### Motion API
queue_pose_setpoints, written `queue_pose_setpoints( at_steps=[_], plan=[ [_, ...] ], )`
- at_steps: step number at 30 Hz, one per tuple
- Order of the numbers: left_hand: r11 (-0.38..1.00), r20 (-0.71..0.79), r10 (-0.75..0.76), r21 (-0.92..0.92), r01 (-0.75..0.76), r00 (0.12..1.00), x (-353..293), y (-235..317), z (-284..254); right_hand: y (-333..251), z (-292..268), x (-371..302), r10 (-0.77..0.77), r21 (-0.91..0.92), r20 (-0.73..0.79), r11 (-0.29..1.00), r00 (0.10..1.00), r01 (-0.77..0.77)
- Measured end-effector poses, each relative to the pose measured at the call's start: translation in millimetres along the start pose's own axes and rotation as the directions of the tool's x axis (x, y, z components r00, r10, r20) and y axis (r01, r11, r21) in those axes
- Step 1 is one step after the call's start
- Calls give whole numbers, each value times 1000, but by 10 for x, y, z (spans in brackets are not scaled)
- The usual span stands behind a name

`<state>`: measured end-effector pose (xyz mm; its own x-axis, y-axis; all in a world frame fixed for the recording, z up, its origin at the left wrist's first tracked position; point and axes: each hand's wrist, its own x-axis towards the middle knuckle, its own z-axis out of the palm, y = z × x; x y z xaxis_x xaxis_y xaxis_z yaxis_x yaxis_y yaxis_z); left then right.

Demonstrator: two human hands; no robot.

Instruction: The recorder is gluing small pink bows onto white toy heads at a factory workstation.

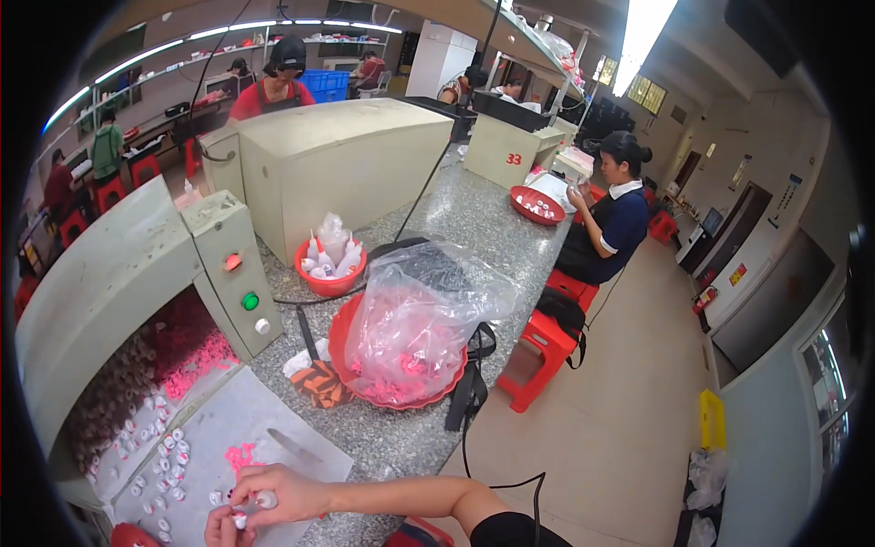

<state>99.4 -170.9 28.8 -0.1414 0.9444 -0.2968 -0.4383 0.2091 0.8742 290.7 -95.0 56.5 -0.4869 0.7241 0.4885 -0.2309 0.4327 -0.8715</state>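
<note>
Low in the head view, my left hand pinches a small white rounded piece with a touch of red on it. My right hand is beside it, fingers curled round a whitish rounded thing, perhaps the end of a squeeze bottle. Its fingertips meet the small piece too. Beneath both hands lies a white sheet, bearing several similar white pieces, a heap of bright pink bits and a flat blade-like tool. My left forearm is out of view.
A pale machine with coloured buttons arches over the sheet's left part. Behind stand a red bowl of squeeze bottles and a red basin under a clear bag of pink pieces. A co-worker sits at the bench's right side.
</note>
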Motion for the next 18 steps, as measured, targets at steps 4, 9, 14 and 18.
queue_pose_setpoints(
  at_steps=[4, 9, 14, 18],
  plan=[
    [998, 114, 53, -23, -51, 992, 193, -219, 274, 2, -40, -41, 5, -46, 4, 999, 1000, -5],
    [996, 92, -72, -47, 76, 993, 138, -144, 291, 134, -63, -47, 144, 29, -64, 989, 987, -143],
    [993, 207, 25, -120, 0, 978, 41, -52, 411, 44, -57, -52, 147, 23, -85, 989, 985, -146],
    [990, 115, 76, -127, -61, 991, 115, -161, 336, 172, -23, -52, 252, 151, -68, 959, 965, -240]
  ],
)
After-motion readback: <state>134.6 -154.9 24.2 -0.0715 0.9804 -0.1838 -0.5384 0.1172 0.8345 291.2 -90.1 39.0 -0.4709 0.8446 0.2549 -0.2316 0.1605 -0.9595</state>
